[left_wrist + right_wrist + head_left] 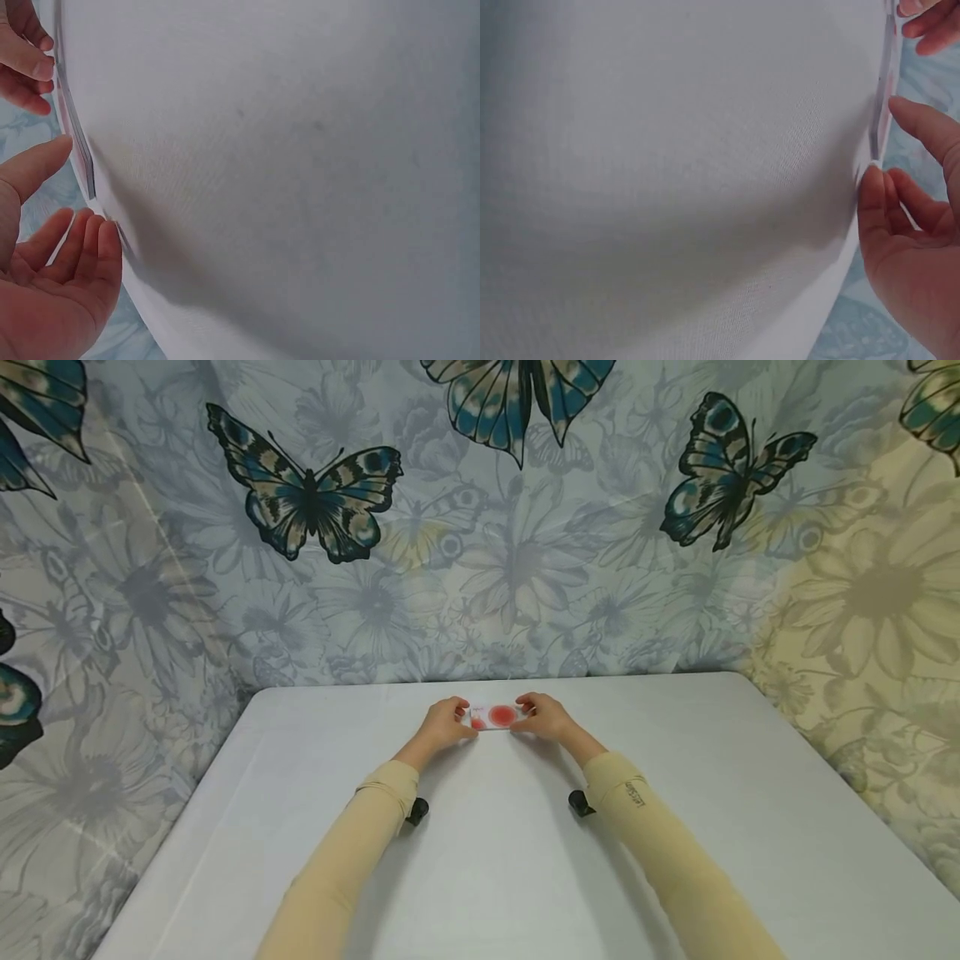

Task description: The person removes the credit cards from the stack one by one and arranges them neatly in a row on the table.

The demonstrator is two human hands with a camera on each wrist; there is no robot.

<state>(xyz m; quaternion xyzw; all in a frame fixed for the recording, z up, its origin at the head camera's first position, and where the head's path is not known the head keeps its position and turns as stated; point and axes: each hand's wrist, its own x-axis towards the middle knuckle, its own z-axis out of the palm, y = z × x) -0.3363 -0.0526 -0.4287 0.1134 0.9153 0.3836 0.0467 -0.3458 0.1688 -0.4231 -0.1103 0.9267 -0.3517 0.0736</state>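
Left hand, fingers bent, at left end of red-and-white packet; packet just below frame centre, near tabletop far edge; right hand, bent likewise, at right end; cannot tell whether either grips.

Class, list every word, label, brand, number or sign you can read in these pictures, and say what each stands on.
No text can be read with certainty.
Pale yellow right sleeve: dark lettering near the cuff, too small and blurred to read.
Small flat white rectangular packet with a red round print: any wording is too small to read.
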